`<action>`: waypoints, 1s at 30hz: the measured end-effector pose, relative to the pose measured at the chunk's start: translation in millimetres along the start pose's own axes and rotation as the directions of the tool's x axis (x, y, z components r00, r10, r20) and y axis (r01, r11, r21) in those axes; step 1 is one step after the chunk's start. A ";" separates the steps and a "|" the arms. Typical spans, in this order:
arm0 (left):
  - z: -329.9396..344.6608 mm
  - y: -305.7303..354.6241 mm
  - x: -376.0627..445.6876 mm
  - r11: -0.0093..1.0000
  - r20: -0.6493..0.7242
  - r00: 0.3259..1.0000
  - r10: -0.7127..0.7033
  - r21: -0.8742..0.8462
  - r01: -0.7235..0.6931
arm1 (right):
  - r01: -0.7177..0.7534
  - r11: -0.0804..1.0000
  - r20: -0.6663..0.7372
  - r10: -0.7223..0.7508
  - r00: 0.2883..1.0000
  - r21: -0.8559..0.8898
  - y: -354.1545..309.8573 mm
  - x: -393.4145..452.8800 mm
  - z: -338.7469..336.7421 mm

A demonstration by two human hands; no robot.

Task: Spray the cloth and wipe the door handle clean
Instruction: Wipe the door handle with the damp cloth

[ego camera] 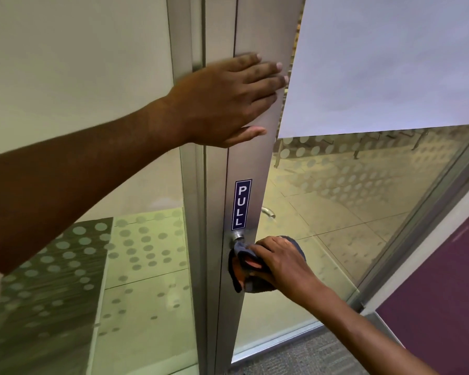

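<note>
My right hand (279, 262) grips a dark grey cloth with an orange inner side (240, 269), wrapped around the door handle. Only the handle's silver base (237, 236) shows, just below a blue PULL sticker (241, 204); the rest is hidden under the cloth. My left hand (228, 101) lies flat with fingers spread on the metal door stile (251, 163), higher up. No spray bottle is in view.
The glass door (349, 212) stands ajar, with frosted dots and a white sheet (377, 63) on its upper part. A second handle (268, 212) shows through the glass. A fixed glass panel (92, 266) is left; grey carpet (309, 355) and a purple wall (444, 293) are right.
</note>
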State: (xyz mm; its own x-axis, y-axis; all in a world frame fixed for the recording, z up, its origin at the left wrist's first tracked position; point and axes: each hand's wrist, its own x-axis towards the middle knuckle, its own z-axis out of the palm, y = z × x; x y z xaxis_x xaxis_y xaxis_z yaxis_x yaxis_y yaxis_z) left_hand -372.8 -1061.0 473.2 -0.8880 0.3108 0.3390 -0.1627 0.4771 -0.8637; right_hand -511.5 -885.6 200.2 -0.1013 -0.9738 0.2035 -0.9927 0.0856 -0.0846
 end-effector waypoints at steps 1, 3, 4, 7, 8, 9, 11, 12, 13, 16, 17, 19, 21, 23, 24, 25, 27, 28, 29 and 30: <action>0.5 -0.1 0.1 1.000 0.000 1.000 0.001 0.001 -0.001 | 0.027 1.000 0.012 -0.027 1.000 0.006 9.0 -1.1 -4.9; 1.5 0.2 0.1 1.000 -0.001 1.000 -0.001 0.002 0.001 | 0.070 0.998 0.026 -0.070 0.997 0.002 26.6 -4.7 -14.2; 1.7 0.1 0.1 1.000 -0.002 1.000 -0.004 0.000 0.004 | 0.088 0.996 0.030 -0.087 0.996 -0.007 35.8 -6.8 -17.2; 2.0 0.7 0.3 1.000 -0.006 1.000 -0.013 -0.011 0.013 | 0.093 0.996 0.054 -0.093 0.994 0.003 63.8 -12.6 -21.6; 1.8 1.0 0.5 1.000 -0.009 1.000 -0.014 -0.013 0.014 | 0.062 0.997 0.053 -0.064 0.997 0.039 72.3 -13.9 -22.6; 1.7 1.0 0.5 1.000 -0.010 1.000 -0.016 -0.014 0.016 | 0.025 0.996 0.052 -0.030 0.998 0.088 79.3 -14.7 -22.9; 2.0 0.8 -0.1 1.000 -0.010 1.000 -0.023 -0.010 0.023 | -0.005 0.988 0.053 -0.004 0.999 0.154 87.7 -14.1 -21.2; 1.9 1.3 0.1 1.000 -0.006 1.000 -0.027 -0.009 0.026 | 0.001 0.989 0.057 -0.009 0.998 0.149 88.6 -12.9 -19.5; 1.3 1.8 1.0 1.000 0.000 1.000 -0.028 -0.010 0.028 | 0.009 0.991 0.057 -0.016 0.998 0.131 87.3 -11.9 -17.7; -1.1 1.7 0.8 0.999 0.022 0.999 -0.033 -0.010 0.034 | 0.023 1.000 0.041 -0.023 0.999 0.008 69.9 -9.4 -11.5; -2.0 2.0 0.8 0.999 0.024 0.999 -0.037 -0.008 0.037 | 0.016 0.999 0.022 -0.016 1.000 -0.029 60.9 -9.9 -9.4; -4.0 3.1 1.7 0.999 0.031 0.999 -0.045 -0.007 0.045 | -0.009 0.999 -0.008 0.008 1.000 -0.046 37.1 -9.8 -3.1; -6.4 3.3 1.5 0.999 0.057 0.997 -0.050 -0.020 0.051 | -0.033 0.999 -0.012 0.033 0.999 0.006 6.3 -8.0 4.2; -10.9 4.7 2.4 0.998 0.086 0.995 -0.055 -0.027 0.058 | -0.038 0.994 -0.038 0.042 0.998 0.101 -18.7 -5.0 8.3; -14.0 5.8 2.8 0.997 0.103 0.993 -0.062 -0.033 0.066 | -0.034 0.985 -0.060 0.045 0.997 0.171 -27.4 -2.9 8.2; -16.5 7.4 2.9 0.996 0.125 0.989 -0.073 -0.045 0.080 | -0.036 0.961 -0.075 0.058 0.995 0.274 -34.2 -1.1 7.0; -24.1 13.8 2.3 0.990 0.185 0.977 -0.108 -0.074 0.123 | -0.065 0.806 -0.059 0.123 0.991 0.588 -41.5 -2.1 -2.2; -27.9 18.6 0.6 0.985 0.217 0.968 -0.127 -0.088 0.149 | -0.091 0.650 -0.023 0.165 0.986 0.754 -41.9 -4.8 -7.4; -32.1 23.9 -2.6 0.979 0.248 0.958 -0.146 -0.103 0.176 | -0.118 0.474 0.023 0.202 0.979 0.873 -40.4 -8.7 -11.8; -35.4 30.1 -6.9 0.971 0.277 0.946 -0.166 -0.122 0.206 | -0.137 0.309 0.065 0.234 0.970 0.941 -37.6 -13.0 -15.1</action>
State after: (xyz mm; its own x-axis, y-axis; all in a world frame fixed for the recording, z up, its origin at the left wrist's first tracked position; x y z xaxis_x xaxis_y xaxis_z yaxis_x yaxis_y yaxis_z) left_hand -356.3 -1019.7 458.1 -0.9327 -0.0130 0.3604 -0.2883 0.6275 -0.7232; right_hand -473.8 -873.0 215.4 -0.3265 -0.9382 0.1145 -0.2312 -0.0382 -0.9722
